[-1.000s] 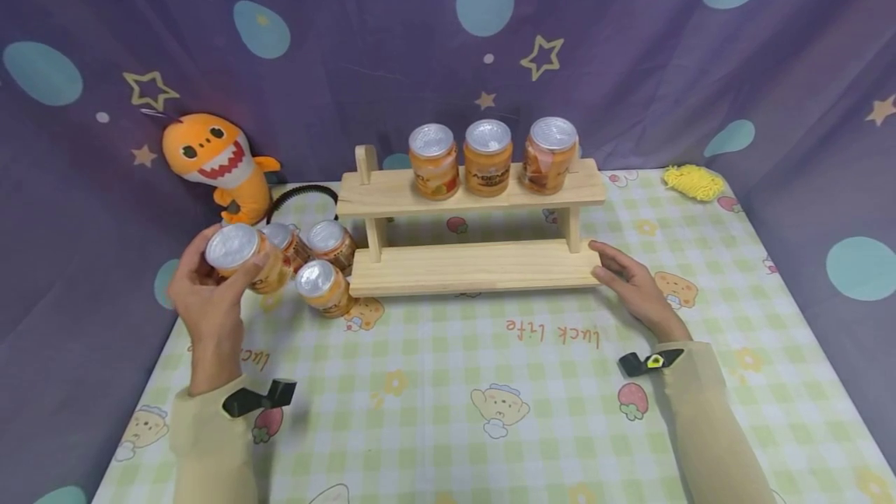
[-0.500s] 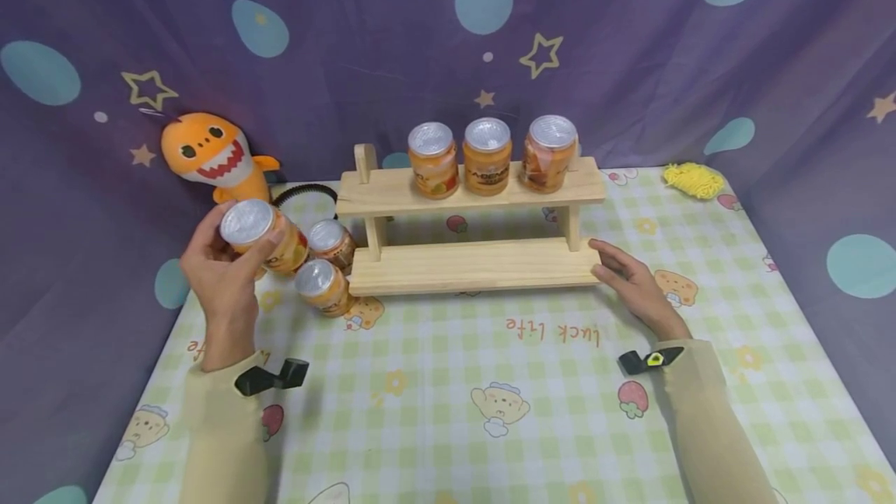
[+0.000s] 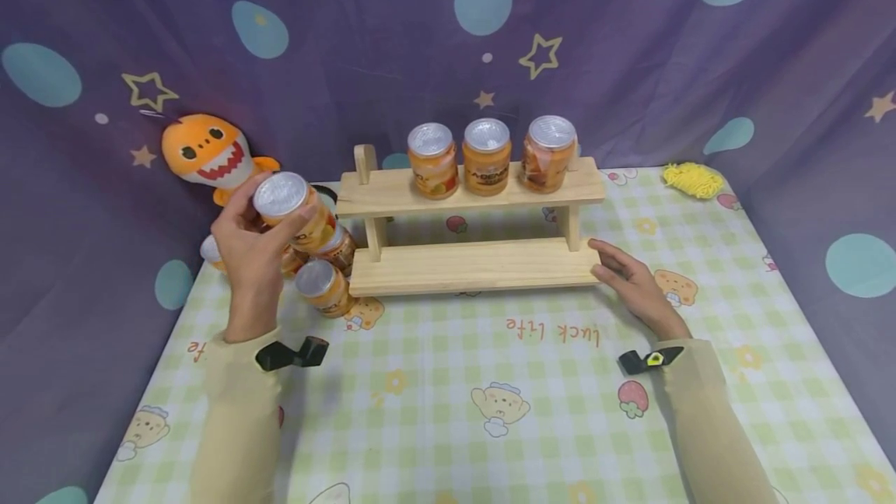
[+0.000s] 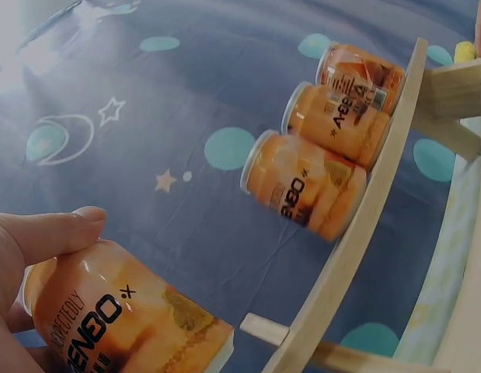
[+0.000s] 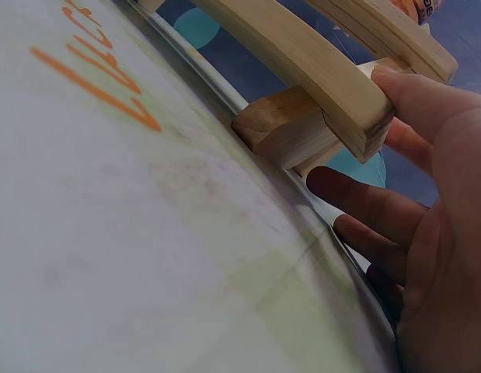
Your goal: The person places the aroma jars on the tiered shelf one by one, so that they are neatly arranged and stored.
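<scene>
My left hand (image 3: 248,259) grips an orange can with a silver lid (image 3: 313,216), its thumb on the near side. The can is lifted and tilted above other cans, left of the two-tier wooden shelf (image 3: 476,263); the left wrist view shows its printed orange label. My right hand (image 3: 638,290) touches the right end of the lower board, its fingers loosely extended. On the upper board stand three similar cans: a left one (image 3: 432,162), a middle one (image 3: 488,158) and a right one (image 3: 549,155).
Several more cans, such as the front one (image 3: 325,288), stand left of the shelf, partly hidden by my left hand. An orange shark plush (image 3: 210,150) sits behind them. A yellow yarn bundle (image 3: 693,180) lies at the back right of the checked tablecloth (image 3: 448,411).
My left hand has carried its can up and rightward, toward the shelf, uncovering another can at the far left. My right hand has stayed at the shelf's end.
</scene>
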`<state>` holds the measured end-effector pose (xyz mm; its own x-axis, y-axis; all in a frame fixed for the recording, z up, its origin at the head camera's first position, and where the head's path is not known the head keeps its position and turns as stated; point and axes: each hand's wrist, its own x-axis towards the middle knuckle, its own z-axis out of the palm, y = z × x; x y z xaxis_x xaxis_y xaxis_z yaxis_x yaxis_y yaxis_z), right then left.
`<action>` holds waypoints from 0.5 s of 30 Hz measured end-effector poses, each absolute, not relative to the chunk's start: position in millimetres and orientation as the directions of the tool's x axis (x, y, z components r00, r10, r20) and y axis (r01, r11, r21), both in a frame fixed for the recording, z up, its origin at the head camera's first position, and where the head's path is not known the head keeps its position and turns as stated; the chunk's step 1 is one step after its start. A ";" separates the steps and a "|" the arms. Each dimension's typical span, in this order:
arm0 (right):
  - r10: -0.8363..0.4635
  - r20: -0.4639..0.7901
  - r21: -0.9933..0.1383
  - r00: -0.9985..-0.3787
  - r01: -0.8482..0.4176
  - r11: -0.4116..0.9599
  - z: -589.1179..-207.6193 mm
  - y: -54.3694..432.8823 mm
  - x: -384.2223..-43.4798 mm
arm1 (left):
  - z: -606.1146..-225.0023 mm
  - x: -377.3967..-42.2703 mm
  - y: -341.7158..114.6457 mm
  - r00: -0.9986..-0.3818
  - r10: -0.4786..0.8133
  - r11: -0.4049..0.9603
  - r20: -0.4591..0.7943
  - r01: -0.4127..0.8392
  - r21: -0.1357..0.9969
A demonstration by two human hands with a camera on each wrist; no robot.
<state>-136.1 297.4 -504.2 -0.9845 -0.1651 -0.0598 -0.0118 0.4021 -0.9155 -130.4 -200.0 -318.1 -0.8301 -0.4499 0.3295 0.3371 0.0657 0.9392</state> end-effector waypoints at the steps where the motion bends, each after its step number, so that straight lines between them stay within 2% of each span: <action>1: -0.166 -0.059 -0.916 -0.984 -0.012 0.400 -504.2 297.5 -136.3 | -317.2 -131.9 -198.4 -0.835 -0.442 0.073 0.328 0.331 0.941; 8: -0.165 -0.062 -0.905 -0.984 -0.014 0.425 -502.5 297.8 -136.0 | -313.7 -143.5 -184.4 -0.862 -0.401 0.064 0.309 0.311 0.948; 15: -0.165 -0.050 -0.897 -0.985 -0.028 0.440 -504.1 298.5 -135.9 | -313.5 -158.7 -168.5 -0.868 -0.362 0.037 0.341 0.352 0.935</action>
